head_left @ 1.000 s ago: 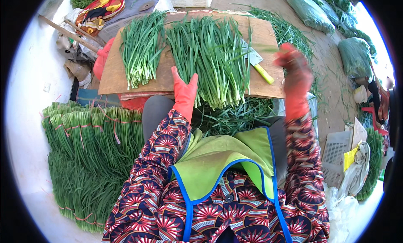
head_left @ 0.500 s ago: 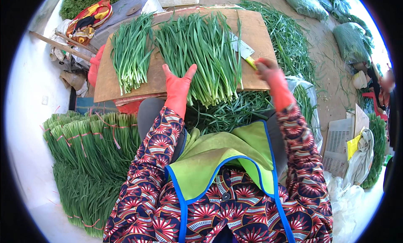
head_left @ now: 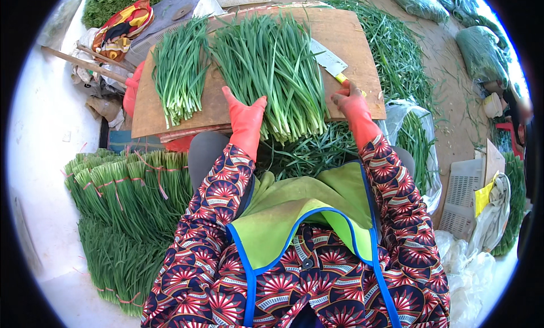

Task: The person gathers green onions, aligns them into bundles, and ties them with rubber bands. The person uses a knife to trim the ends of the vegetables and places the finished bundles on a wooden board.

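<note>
A wide pile of Chinese chives [head_left: 277, 73] lies on a wooden board [head_left: 354, 39], pale cut ends toward me. My left hand [head_left: 245, 115], in a red rubber glove, rests at the pile's lower left edge with thumb and fingers apart. To the right of the pile, my right hand [head_left: 354, 105], gloved in red with dark fingertips, has its fingers apart and pointing at the stalks. A cleaver [head_left: 328, 57] with a yellow handle lies on the board just beyond it; the hand partly covers the handle. A smaller chive bunch [head_left: 181, 70] sits on the board's left.
Bundled chives [head_left: 127, 180] with pink ties stand at my left. Loose leaves [head_left: 391, 50] heap beyond the board's right side, and more [head_left: 314, 149] lie below its front edge. A plastic crate [head_left: 462, 192] and stuffed green bags [head_left: 481, 53] are at the right.
My right hand has come leftward from beside the cleaver's handle toward the chive pile. The cleaver stays on the board. My left hand remains by the pile's left edge.
</note>
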Demonstrator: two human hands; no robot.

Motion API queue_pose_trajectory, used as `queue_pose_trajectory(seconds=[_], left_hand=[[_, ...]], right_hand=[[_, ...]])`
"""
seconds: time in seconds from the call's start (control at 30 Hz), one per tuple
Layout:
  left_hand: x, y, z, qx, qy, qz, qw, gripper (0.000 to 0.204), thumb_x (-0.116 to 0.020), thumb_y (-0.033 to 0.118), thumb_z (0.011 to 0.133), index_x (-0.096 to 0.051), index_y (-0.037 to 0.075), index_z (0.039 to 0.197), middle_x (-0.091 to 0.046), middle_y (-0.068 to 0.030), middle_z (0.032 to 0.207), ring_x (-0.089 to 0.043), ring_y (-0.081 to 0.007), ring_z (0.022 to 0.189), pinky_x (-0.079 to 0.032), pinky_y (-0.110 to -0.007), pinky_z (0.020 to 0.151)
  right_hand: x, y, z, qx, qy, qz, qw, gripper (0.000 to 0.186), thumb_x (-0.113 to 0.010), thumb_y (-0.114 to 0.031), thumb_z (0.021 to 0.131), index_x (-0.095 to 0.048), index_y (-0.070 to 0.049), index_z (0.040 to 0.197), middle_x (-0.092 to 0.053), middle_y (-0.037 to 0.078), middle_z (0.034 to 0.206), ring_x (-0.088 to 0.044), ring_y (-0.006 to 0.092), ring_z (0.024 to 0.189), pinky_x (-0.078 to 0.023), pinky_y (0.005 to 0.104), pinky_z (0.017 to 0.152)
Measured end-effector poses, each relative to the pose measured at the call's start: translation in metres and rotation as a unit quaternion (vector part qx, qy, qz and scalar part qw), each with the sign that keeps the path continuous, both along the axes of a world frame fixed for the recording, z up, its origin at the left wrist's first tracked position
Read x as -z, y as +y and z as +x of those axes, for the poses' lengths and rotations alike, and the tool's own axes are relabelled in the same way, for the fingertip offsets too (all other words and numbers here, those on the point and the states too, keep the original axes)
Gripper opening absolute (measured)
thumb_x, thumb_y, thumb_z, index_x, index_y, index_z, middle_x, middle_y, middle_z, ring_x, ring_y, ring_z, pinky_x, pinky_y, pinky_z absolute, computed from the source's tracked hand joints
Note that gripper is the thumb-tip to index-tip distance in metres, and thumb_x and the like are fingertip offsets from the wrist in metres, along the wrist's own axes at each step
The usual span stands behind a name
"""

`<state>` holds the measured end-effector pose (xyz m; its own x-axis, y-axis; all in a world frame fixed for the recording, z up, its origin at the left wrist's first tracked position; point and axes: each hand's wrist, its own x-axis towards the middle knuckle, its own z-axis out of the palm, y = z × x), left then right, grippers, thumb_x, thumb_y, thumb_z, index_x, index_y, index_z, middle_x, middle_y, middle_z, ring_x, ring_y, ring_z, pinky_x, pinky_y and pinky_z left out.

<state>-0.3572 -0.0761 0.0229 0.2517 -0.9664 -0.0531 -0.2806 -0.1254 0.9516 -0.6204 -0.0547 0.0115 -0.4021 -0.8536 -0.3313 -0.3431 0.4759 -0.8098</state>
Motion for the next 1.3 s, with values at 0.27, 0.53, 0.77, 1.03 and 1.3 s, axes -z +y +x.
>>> queue_pose_trajectory(seconds=[0.27, 0.53, 0.77, 1.03, 1.3], left_hand=[[-0.004, -0.010, 0.003, -0.039, 0.091, 0.059, 0.993, 0.108, -0.076, 0.024, 0.072, -0.004, 0.001, 0.149, -0.023, -0.0205, 0.151, -0.029, -0.0285, 0.137, -0.028, -0.036, 0.109], [-0.045, 0.010, 0.018, 0.083, 0.256, 0.137, 0.953, 0.085, -0.076, 0.023, 0.079, -0.024, 0.001, 0.143, -0.043, -0.0181, 0.138, -0.049, -0.0292, 0.122, -0.046, -0.043, 0.095], [-0.019, 0.066, 0.051, 0.148, 0.459, 0.291, 0.826, 0.052, -0.071, 0.022, 0.085, -0.050, 0.003, 0.129, -0.060, -0.0105, 0.121, -0.060, -0.0230, 0.107, -0.049, -0.040, 0.093], [-0.029, 0.076, 0.035, 0.280, 0.431, 0.195, 0.835, 0.064, -0.072, 0.030, 0.084, -0.043, 0.002, 0.134, -0.057, -0.0099, 0.124, -0.056, -0.0198, 0.111, -0.045, -0.036, 0.096], [-0.165, 0.012, 0.030, 0.324, 0.252, -0.119, 0.904, 0.105, -0.088, 0.023, 0.060, -0.027, 0.000, 0.143, -0.048, -0.0158, 0.135, -0.045, -0.0242, 0.125, -0.035, -0.037, 0.107]], right_hand=[[-0.029, -0.018, 0.057, -0.027, -0.019, -0.001, 0.999, 0.100, -0.082, -0.049, 0.067, -0.037, 0.003, 0.139, -0.054, 0.020, 0.129, -0.055, 0.0277, 0.118, -0.046, 0.0364, 0.093], [-0.005, 0.006, 0.117, -0.102, -0.082, -0.085, 0.988, 0.072, -0.082, -0.031, 0.072, -0.049, 0.002, 0.127, -0.065, 0.016, 0.109, -0.064, 0.0231, 0.095, -0.052, 0.0363, 0.083], [-0.037, 0.078, 0.094, -0.071, -0.603, 0.104, 0.788, 0.060, -0.073, -0.027, 0.083, -0.046, 0.003, 0.128, -0.062, 0.016, 0.115, -0.065, 0.0247, 0.096, -0.054, 0.0414, 0.085], [-0.055, 0.081, 0.118, -0.245, -0.466, -0.034, 0.850, 0.084, -0.085, -0.029, 0.069, -0.040, -0.001, 0.135, -0.058, 0.009, 0.119, -0.057, 0.0197, 0.106, -0.048, 0.0342, 0.091], [-0.145, 0.027, 0.101, -0.269, -0.196, -0.289, 0.897, 0.081, -0.090, -0.020, 0.061, -0.048, -0.003, 0.128, -0.060, 0.006, 0.118, -0.057, 0.0193, 0.107, -0.045, 0.0342, 0.095]])
